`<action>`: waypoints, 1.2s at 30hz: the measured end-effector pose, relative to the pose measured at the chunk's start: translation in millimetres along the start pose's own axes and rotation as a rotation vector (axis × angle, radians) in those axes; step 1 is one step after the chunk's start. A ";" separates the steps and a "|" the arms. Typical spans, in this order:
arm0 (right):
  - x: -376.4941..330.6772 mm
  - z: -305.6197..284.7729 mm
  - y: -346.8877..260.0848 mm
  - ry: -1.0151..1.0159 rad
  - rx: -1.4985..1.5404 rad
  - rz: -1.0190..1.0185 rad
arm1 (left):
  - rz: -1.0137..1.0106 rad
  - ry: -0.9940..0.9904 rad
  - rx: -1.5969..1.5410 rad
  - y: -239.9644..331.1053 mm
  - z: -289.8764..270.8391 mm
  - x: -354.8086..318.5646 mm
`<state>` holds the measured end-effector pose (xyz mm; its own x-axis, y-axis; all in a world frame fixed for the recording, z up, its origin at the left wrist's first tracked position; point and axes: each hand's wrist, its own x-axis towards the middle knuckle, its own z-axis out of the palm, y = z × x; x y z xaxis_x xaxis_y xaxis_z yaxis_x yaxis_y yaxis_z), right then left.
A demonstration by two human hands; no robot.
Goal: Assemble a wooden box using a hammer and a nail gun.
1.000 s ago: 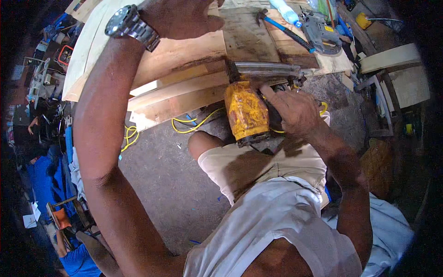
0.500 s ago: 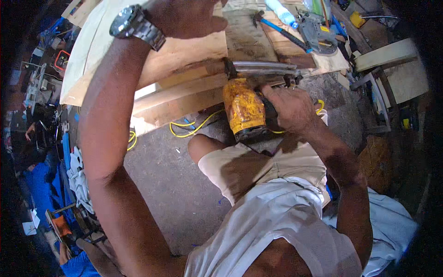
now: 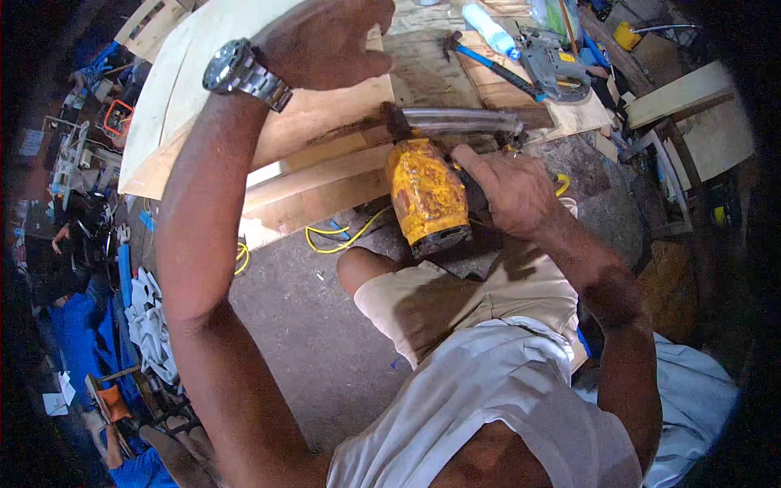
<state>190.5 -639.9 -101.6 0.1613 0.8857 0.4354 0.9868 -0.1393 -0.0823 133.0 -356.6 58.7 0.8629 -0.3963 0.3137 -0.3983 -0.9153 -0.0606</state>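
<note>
My right hand [image 3: 517,193] is wrapped round the handle of a yellow, worn nail gun [image 3: 427,191]. The gun's nose reaches the front edge of a pale, curved wooden workpiece [image 3: 317,106], and its long silver magazine [image 3: 464,120] stretches to the right. Whether the nose touches the wood I cannot tell. My left hand [image 3: 333,47], below a metal wristwatch [image 3: 244,71], rests over the top of the same workpiece, thumb spread away from the fingers. Nothing shows in it.
Behind the gun lie a blue-handled hammer [image 3: 496,67], a plastic bottle [image 3: 490,31] and a grey power tool [image 3: 557,71]. A yellow hose [image 3: 346,242] loops below the wood. At the right stands a wooden piece [image 3: 683,96]. Another person's blue clothing [image 3: 89,325] shows at the left.
The nail gun has shifted slightly left and its magazine looks blurred. My left hand stays on the wood, and the whole view has moved a little.
</note>
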 end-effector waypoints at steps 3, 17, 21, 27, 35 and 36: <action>-1.3 -13.8 -4.4 -0.030 0.005 0.020 | 0.032 -0.044 0.047 -7.6 5.6 -1.2; 7.4 -25.3 -0.1 -0.030 -0.014 0.017 | -0.517 0.409 -1.180 -43.0 6.4 -0.4; 9.0 -31.5 -2.7 -0.048 0.024 0.035 | -0.426 0.451 -1.187 -48.8 10.8 -7.9; 18.4 -46.5 -2.7 0.028 0.039 0.017 | -0.444 0.403 -0.790 -43.4 5.0 -5.6; 25.0 -55.2 -5.1 0.051 0.098 0.000 | -0.623 0.505 -1.256 -23.6 -8.6 -1.4; 26.2 -56.9 -6.0 0.039 0.099 0.005 | -0.583 0.495 -1.301 -24.3 -8.0 -4.8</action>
<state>189.5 -641.1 -38.7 0.1687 0.8671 0.4688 0.9802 -0.0976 -0.1722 136.1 -331.8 66.3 0.9097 0.2960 0.2914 -0.2655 -0.1251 0.9560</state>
